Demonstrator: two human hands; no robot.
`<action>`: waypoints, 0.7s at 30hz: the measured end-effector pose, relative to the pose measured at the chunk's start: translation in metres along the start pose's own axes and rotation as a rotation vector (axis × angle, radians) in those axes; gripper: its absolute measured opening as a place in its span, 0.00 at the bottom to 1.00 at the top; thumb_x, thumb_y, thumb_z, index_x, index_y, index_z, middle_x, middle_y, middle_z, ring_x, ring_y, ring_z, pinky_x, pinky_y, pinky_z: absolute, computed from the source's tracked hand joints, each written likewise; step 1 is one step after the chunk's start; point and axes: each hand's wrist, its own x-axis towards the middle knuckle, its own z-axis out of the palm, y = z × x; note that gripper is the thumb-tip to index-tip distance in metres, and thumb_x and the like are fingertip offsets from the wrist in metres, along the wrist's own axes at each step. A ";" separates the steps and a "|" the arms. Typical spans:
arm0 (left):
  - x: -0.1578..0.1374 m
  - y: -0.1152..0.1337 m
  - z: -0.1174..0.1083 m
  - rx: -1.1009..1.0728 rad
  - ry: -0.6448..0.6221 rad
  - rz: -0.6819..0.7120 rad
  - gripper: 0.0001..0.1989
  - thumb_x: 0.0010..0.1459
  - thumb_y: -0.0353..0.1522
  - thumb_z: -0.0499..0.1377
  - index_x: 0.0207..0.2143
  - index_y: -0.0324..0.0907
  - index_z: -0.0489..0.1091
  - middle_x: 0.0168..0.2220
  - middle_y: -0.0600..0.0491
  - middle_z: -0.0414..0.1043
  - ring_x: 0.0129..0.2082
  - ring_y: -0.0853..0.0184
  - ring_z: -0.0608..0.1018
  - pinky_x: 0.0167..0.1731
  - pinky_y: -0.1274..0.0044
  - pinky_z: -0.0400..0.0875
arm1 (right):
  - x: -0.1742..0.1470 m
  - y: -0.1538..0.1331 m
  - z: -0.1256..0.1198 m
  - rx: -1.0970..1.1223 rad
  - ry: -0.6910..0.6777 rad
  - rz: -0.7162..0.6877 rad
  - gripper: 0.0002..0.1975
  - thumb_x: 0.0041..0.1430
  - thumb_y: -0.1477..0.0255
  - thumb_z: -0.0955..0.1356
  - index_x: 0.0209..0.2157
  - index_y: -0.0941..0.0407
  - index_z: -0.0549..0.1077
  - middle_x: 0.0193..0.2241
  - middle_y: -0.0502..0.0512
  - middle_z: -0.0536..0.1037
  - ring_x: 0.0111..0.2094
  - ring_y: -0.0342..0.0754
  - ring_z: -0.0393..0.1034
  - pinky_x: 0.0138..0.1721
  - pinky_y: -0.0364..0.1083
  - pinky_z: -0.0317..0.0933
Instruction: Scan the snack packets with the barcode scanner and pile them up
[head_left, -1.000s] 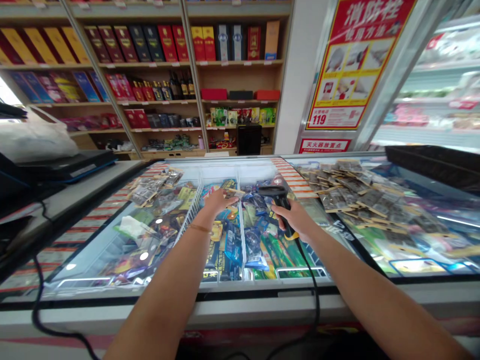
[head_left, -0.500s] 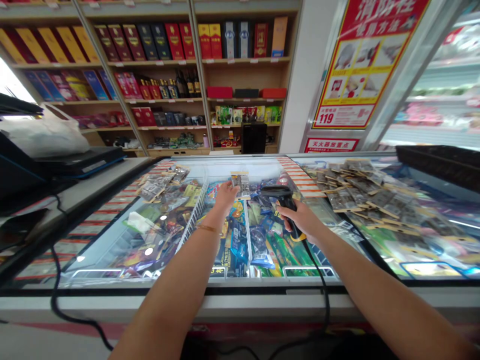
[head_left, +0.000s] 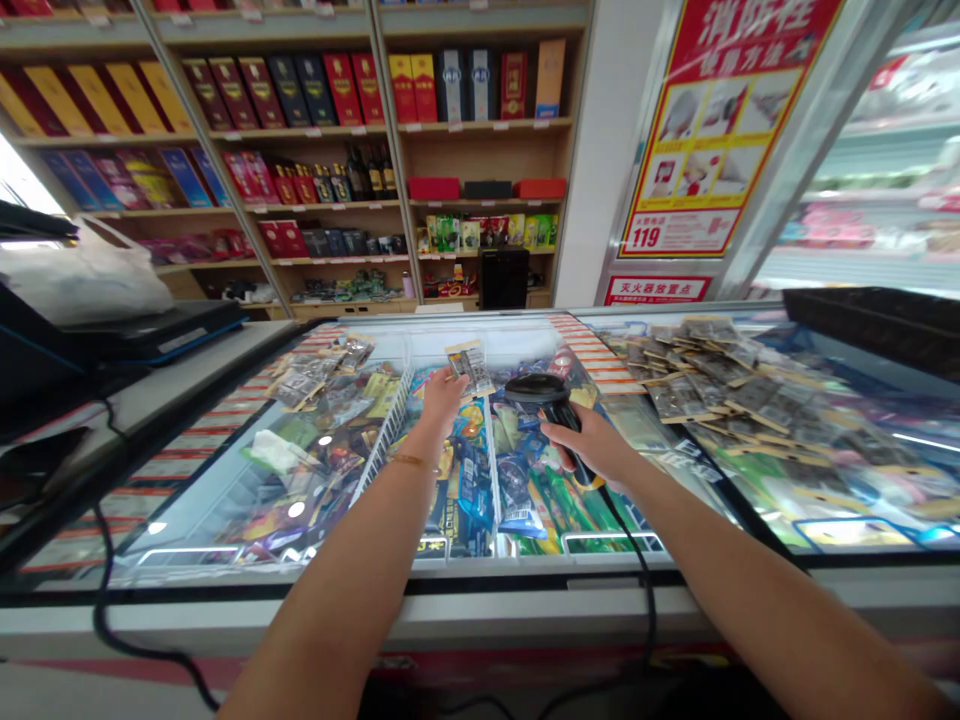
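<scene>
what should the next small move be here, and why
Probably bring the scanner slightly nearer the packet and aim it there. The right hand already grips the scanner, and the left hand pinches the packet by one side over the freezer, just left of the scanner's head in this view.

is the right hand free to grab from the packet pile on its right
Probably not: the right hand has its grip around the barcode scanner, though nothing visible blocks the way to the packet pile.
</scene>
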 end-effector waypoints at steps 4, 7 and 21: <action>-0.001 0.001 0.000 -0.024 0.003 -0.015 0.12 0.47 0.32 0.65 0.37 0.43 0.74 0.32 0.52 0.81 0.37 0.62 0.82 0.40 0.72 0.74 | 0.000 0.000 0.000 0.001 0.007 0.005 0.20 0.48 0.60 0.74 0.37 0.56 0.67 0.18 0.42 0.69 0.14 0.39 0.61 0.19 0.42 0.59; 0.000 0.000 0.001 -0.033 0.010 -0.019 0.12 0.47 0.32 0.65 0.37 0.42 0.74 0.31 0.53 0.80 0.36 0.63 0.82 0.41 0.72 0.75 | 0.000 0.000 0.000 0.000 0.005 0.006 0.20 0.48 0.60 0.74 0.37 0.56 0.67 0.18 0.42 0.70 0.14 0.39 0.61 0.19 0.43 0.59; -0.001 0.000 0.000 0.000 0.019 -0.004 0.15 0.45 0.36 0.66 0.37 0.42 0.75 0.30 0.52 0.80 0.36 0.61 0.82 0.41 0.69 0.75 | 0.002 0.004 -0.002 0.003 0.001 -0.013 0.20 0.49 0.59 0.74 0.37 0.55 0.67 0.18 0.42 0.69 0.14 0.40 0.61 0.18 0.42 0.58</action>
